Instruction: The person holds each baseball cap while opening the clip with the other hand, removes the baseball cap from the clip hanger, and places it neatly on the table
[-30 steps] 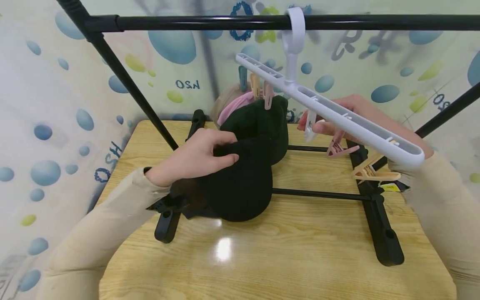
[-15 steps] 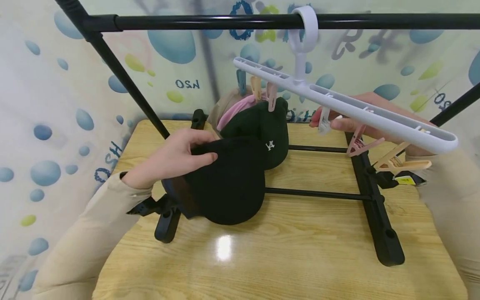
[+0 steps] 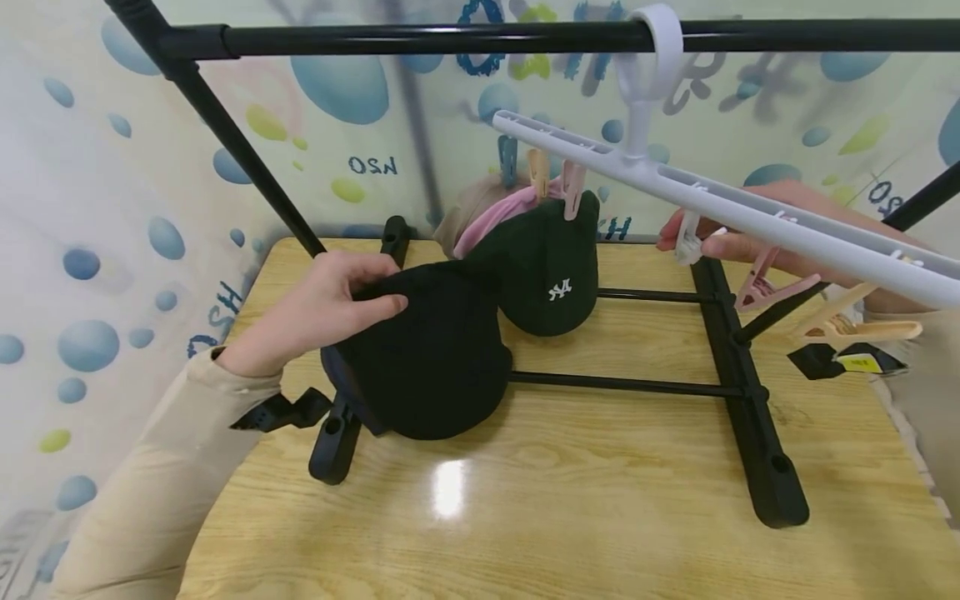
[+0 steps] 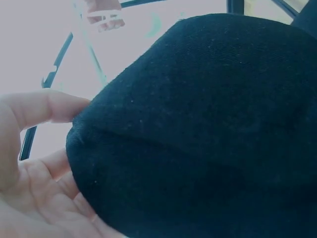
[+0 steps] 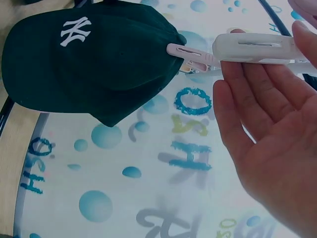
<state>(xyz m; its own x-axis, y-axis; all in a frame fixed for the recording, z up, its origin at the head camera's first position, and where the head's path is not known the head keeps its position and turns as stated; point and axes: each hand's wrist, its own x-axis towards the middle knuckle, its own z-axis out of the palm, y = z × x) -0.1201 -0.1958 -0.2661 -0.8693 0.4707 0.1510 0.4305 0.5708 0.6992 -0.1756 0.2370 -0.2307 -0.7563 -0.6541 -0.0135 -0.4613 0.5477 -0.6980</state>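
L hand (image 3: 322, 312): grip narrow — thumb and fingers pinch edge of black cap (image 3: 435, 354).
Black cap: above L side of bench (image 3: 585, 517), overlapping rack's L foot (image 3: 335, 446) in head view; can't tell if it touches bench. Well apart from R hand.
R hand (image 5: 282, 119): grip holds white clip (image 5: 255, 48) betw. thumb and fingers.
White clip: hangs under hanger (image 3: 757, 212), R of hook.
Hanger: hooked on black rail (image 3: 420, 39), slanted in head view.
Green cap (image 3: 551, 275): hangs from pale pink clip (image 3: 573, 190), white logo on front.
Behind green cap: pink item (image 3: 495, 218) + beige item (image 3: 461, 221), partly hidden.
Hanger's R half: also darker pink clip (image 3: 772, 285), orange clip (image 3: 855, 330).
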